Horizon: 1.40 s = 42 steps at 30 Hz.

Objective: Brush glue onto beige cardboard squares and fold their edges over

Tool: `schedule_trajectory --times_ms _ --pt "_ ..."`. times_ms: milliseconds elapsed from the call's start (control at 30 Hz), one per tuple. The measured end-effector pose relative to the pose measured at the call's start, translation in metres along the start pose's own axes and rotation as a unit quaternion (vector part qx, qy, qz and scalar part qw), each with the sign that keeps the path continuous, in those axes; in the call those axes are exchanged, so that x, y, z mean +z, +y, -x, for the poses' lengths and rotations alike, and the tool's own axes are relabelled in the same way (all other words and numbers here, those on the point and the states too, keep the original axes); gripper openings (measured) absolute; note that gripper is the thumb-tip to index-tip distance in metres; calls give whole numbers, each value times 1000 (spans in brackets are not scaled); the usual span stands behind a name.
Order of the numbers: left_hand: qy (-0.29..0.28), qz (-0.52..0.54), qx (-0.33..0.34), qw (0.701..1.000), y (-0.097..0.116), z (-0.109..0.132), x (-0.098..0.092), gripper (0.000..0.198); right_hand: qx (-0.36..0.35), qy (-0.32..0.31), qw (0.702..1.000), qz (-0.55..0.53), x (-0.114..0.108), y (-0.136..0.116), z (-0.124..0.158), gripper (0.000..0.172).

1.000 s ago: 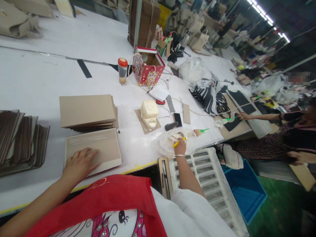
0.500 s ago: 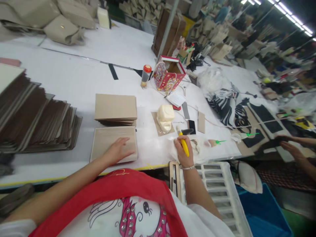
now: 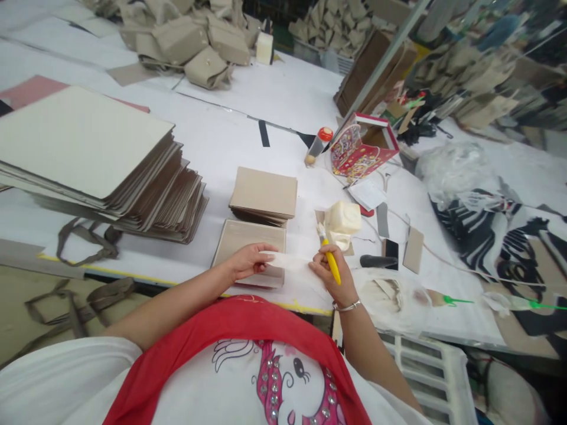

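Observation:
My left hand [image 3: 250, 262] is closed, pinching one end of a thin whitish strip [image 3: 289, 261] over the front beige panel [image 3: 248, 236]. The strip stretches across to my right hand [image 3: 337, 276], whose fingertips grip its other end. That same hand also holds a yellow-handled brush [image 3: 333, 267], bristles pointing up and away. Just behind the front panel sits a small stack of beige panels [image 3: 264, 192]. Beyond the brush is a cream-coloured plastic container [image 3: 344, 217] on a piece of board, with its open part toward me.
A tall stack of large panels [image 3: 84, 141] stands at the left. To the right lie a phone [image 3: 390, 252], a dark-handled tool [image 3: 372, 261] and a clear plastic bag [image 3: 394, 298]. Farther back are a red-capped bottle [image 3: 319, 144] and a red patterned paper bag [image 3: 365, 147].
My left hand has risen off the front panel and now pinches the whitish strip. My right hand has also taken hold of the strip, keeping the brush. The view has swung left.

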<state>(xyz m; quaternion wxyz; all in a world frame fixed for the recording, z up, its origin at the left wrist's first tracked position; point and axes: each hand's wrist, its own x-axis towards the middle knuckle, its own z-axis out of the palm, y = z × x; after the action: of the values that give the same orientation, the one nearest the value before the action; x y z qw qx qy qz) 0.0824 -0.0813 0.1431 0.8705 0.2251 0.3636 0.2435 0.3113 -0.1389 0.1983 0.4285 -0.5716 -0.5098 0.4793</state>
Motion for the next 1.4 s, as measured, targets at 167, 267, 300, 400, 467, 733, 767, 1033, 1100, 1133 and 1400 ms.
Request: schedule_trajectory --times_ms 167,267,300,400,467,733,767,1033,1100,1133,1400 --pt "138 -4 101 985 11 7 -38 52 18 -81 993 89 7 31 -17 39" --pt "200 -7 125 972 13 9 -56 43 27 -90 988 121 14 52 -27 40" --pt "211 -9 128 969 13 10 -60 39 26 -89 987 129 16 58 -30 41" --pt "236 -16 131 963 13 11 -69 30 22 -75 987 141 22 72 -41 41" --pt "261 -36 123 957 13 11 -73 25 20 -49 989 137 27 78 -48 41" --pt "364 -396 172 825 25 0 -99 27 17 135 978 159 56 92 -83 36" --pt "372 -423 187 805 27 -3 -102 28 11 148 974 172 59 94 -87 35" --pt "429 -475 174 748 42 -26 -117 31 -42 163 952 257 73 113 -110 33" --pt "438 -476 160 745 43 -28 -120 30 -43 160 949 268 75 116 -113 33" --pt "442 -473 154 746 43 -29 -121 30 -44 161 948 271 76 117 -114 32" --pt "447 -453 147 757 43 -34 -129 29 -50 165 946 274 81 119 -119 30"
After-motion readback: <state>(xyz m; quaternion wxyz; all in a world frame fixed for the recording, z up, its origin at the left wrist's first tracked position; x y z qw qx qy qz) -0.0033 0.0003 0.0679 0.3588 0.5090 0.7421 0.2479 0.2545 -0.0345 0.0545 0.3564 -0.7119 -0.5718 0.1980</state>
